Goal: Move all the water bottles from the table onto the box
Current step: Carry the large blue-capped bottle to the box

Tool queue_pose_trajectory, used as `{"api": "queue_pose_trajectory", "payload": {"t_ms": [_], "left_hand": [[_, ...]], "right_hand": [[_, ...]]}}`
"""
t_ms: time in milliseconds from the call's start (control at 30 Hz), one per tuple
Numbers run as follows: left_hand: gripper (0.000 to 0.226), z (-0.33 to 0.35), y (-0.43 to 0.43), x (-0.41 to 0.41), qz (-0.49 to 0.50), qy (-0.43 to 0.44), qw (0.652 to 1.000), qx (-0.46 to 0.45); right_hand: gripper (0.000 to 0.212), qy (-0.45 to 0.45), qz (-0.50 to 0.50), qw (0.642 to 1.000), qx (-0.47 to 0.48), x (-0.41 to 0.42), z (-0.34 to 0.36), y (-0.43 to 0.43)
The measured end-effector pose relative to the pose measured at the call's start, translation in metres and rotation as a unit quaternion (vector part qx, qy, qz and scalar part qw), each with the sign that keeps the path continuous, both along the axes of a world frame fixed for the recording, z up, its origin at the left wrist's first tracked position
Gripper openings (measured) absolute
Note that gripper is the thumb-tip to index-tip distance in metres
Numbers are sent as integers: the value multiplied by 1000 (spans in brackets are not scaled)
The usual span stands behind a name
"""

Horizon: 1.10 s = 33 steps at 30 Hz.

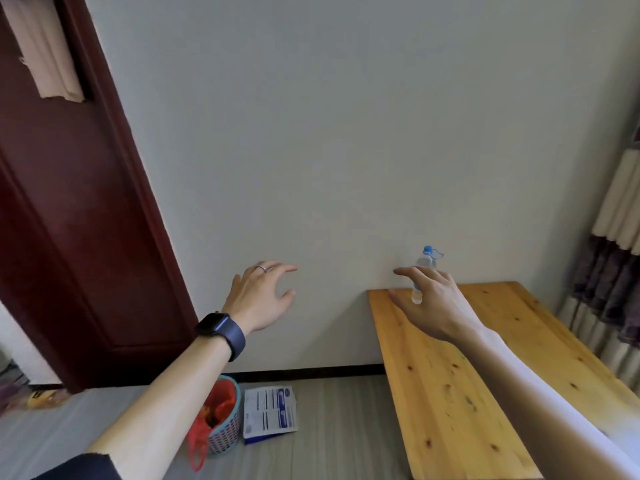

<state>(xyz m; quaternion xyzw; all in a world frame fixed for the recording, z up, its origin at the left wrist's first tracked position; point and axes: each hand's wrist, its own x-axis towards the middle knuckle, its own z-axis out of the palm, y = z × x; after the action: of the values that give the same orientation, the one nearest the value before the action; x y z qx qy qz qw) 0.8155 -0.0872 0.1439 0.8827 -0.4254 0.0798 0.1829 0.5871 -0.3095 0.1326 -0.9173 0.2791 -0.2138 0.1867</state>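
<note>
Reaching right hand (433,303) straight ahead at water bottle (426,261), upright with long axis vertical, on far left corner of surface (450,375) by the wall. Nearer of the two hands, with fingers spread, not yet closed round it; cannot tell if touching. Holding left hand (259,296) up in the air well to the left, spread and empty. Likely needs side grasp, then carry left and down to white-and-blue pack (270,414) on floor beside basket (225,434), if that is the box

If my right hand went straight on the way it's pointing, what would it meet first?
Most likely the water bottle, standing upright at the far corner of the table. The open right hand overlaps it in the picture, but depth is unclear, so I cannot tell whether they touch.
</note>
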Motion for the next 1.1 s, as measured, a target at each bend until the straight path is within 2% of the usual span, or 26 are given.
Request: {"api": "queue_pose_trajectory", "payload": {"t_ms": [267,400,533,633,767,1100], "left_hand": [[50,-31,-108,154,-6,38,999,35],[52,-46,-177,235,-34,36,998,26],[51,-62,-247,297,-82,50,994,54],[51,-75,-300,329,-131,60,987,69],[48,-102,-362,352,-185,116,973,68],[51,-183,-548,357,-314,206,916,139]], "right_hand": [[50,46,-9,998,31,145,-39,-117],[50,48,-36,998,24,218,-55,-171],[50,55,-80,993,68,274,-75,-217],[49,69,-123,985,94,293,-97,-242],[48,95,-186,971,120,297,-128,-271],[50,80,-333,911,230,289,-230,-363]]}}
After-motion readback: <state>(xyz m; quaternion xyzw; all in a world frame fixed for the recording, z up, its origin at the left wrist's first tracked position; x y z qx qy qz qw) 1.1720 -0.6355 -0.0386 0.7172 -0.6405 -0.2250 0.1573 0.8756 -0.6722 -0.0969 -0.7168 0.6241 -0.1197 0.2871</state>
